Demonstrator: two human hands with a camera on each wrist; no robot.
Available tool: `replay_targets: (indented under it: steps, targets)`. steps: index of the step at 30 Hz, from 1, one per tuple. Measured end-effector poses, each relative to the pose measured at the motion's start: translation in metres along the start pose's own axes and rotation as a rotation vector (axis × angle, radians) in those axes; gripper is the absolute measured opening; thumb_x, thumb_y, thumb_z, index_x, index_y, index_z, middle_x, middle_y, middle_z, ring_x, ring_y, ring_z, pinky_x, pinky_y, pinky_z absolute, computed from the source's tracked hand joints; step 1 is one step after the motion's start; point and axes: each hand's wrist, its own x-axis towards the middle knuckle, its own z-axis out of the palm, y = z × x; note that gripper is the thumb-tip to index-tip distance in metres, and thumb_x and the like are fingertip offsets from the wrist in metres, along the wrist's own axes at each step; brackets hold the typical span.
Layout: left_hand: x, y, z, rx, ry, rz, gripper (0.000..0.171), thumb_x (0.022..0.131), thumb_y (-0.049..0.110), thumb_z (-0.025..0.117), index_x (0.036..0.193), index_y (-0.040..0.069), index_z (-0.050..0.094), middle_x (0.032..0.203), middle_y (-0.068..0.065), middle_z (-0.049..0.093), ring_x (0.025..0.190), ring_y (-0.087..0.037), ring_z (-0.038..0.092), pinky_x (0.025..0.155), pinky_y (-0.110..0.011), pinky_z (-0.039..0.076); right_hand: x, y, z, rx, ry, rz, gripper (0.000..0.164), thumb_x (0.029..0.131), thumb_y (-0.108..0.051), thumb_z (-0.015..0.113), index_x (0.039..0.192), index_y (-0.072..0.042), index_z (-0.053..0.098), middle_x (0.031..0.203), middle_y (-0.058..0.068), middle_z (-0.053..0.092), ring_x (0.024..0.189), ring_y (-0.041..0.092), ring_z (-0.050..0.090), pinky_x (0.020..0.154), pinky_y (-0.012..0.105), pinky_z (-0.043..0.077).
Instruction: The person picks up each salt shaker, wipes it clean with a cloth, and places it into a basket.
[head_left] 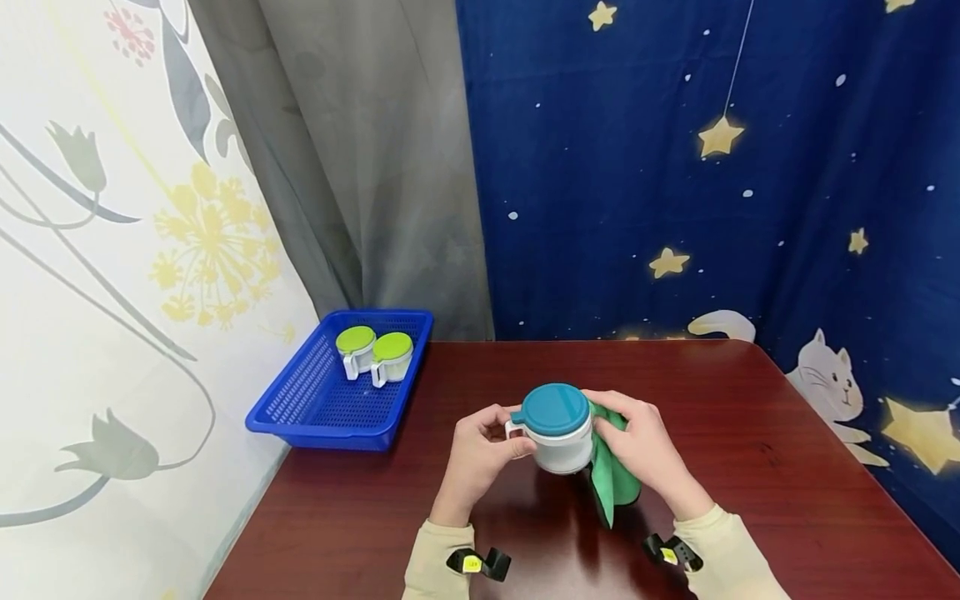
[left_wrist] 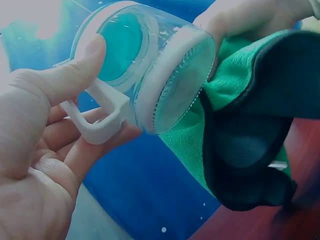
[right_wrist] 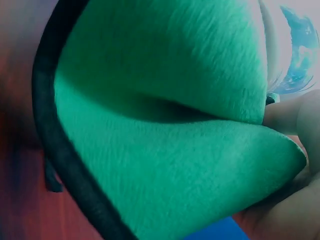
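Note:
A clear glass seasoning jar (head_left: 562,450) with a teal lid (head_left: 555,409) and a white handle (left_wrist: 102,117) is held up over the table, its base tipped toward the right in the left wrist view. My left hand (head_left: 483,450) grips it at the handle side, thumb against the jar near the lid. In my right hand (head_left: 641,437) is a green cleaning cloth (head_left: 613,475) with black edging, pressed against the jar's right side. The cloth (right_wrist: 170,165) fills most of the right wrist view, folded over, and hides part of that hand's fingers.
A blue plastic basket (head_left: 337,437) stands at the table's left edge. Inside are two similar jars with lime-green lids (head_left: 393,346). The dark red table (head_left: 720,417) reaches back to a blue star-patterned curtain (head_left: 637,167); a pale floral curtain (head_left: 112,292) hangs on the left.

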Motion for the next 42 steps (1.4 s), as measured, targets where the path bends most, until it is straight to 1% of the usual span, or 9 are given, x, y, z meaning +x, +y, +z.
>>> replay_targets:
  steps: [6,13,16,20,24,27,31,38,42]
  targets:
    - [0.001,-0.009,-0.001,0.023,0.019,0.046,0.027,0.077,0.018,0.088,0.082,0.011,0.063,0.112,-0.001,0.073,0.095,-0.024,0.071,0.073,-0.036,0.06,-0.004,0.001,0.002,0.108,-0.028,0.052,0.045,0.093,-0.004,0.069,0.128,-0.032,0.068,0.12,-0.008,0.069,0.092,0.014,0.068,0.071,0.03,0.057]
    - [0.005,0.003,0.0,0.086,0.051,0.116,0.025,0.077,0.019,0.088,0.088,0.011,0.068,0.095,-0.002,0.072,0.084,-0.022,0.072,0.072,-0.035,0.06,-0.004,-0.001,-0.001,0.313,-0.044,0.099,0.042,0.096,-0.005,0.067,0.132,-0.025,0.066,0.124,0.002,0.068,0.096,0.023,0.069,0.074,0.034,0.059]
    - [0.005,0.006,-0.001,0.106,0.046,0.12,0.023,0.077,0.017,0.088,0.089,0.01,0.068,0.091,-0.003,0.071,0.082,-0.021,0.071,0.072,-0.035,0.06,-0.005,-0.001,-0.001,0.335,-0.039,0.108,0.041,0.096,-0.005,0.067,0.132,-0.024,0.066,0.126,0.003,0.067,0.097,0.023,0.068,0.075,0.033,0.058]
    - [0.003,0.008,-0.003,0.088,0.037,0.109,0.022,0.077,0.014,0.088,0.088,0.011,0.069,0.089,-0.005,0.07,0.078,-0.021,0.069,0.069,-0.035,0.06,-0.008,-0.002,0.0,0.321,-0.053,0.104,0.043,0.096,-0.004,0.067,0.134,-0.023,0.065,0.127,0.003,0.066,0.098,0.021,0.068,0.076,0.031,0.058]
    - [0.003,0.006,-0.006,0.034,-0.007,0.122,0.021,0.077,0.013,0.087,0.088,0.011,0.069,0.102,-0.005,0.074,0.086,-0.024,0.072,0.07,-0.037,0.06,-0.007,-0.003,-0.004,0.276,-0.037,0.094,0.046,0.095,-0.002,0.067,0.136,-0.022,0.064,0.129,0.002,0.065,0.1,0.018,0.067,0.077,0.028,0.057]
    - [0.002,0.004,-0.007,-0.009,-0.059,0.124,0.021,0.077,0.013,0.087,0.087,0.007,0.069,0.111,-0.007,0.074,0.091,-0.028,0.073,0.07,-0.04,0.06,-0.004,-0.004,-0.01,0.265,-0.014,0.08,0.045,0.095,-0.004,0.068,0.137,-0.021,0.063,0.132,0.003,0.064,0.105,0.017,0.067,0.078,0.027,0.056]
    - [0.001,0.003,-0.006,-0.026,-0.12,0.111,0.023,0.077,0.015,0.088,0.083,0.006,0.067,0.114,-0.008,0.073,0.086,-0.028,0.073,0.068,-0.041,0.06,0.001,-0.01,-0.019,0.284,-0.028,0.031,0.044,0.098,-0.008,0.066,0.139,-0.022,0.061,0.134,0.002,0.063,0.111,0.017,0.066,0.082,0.028,0.057]
    - [-0.001,0.005,-0.002,-0.053,-0.233,0.111,0.023,0.077,0.011,0.087,0.083,0.006,0.066,0.113,-0.01,0.073,0.086,-0.026,0.074,0.069,-0.042,0.06,0.007,-0.013,-0.023,0.289,-0.19,-0.068,0.042,0.101,-0.007,0.061,0.139,-0.025,0.061,0.132,-0.002,0.064,0.115,0.021,0.063,0.089,0.035,0.055]
    - [-0.002,0.005,0.0,-0.063,-0.258,0.128,0.022,0.077,0.009,0.087,0.084,0.004,0.066,0.101,-0.01,0.075,0.08,-0.022,0.073,0.066,-0.041,0.06,0.007,-0.013,-0.016,0.296,-0.274,-0.073,0.04,0.101,-0.013,0.062,0.139,-0.026,0.061,0.133,-0.002,0.063,0.119,0.021,0.06,0.092,0.038,0.054]
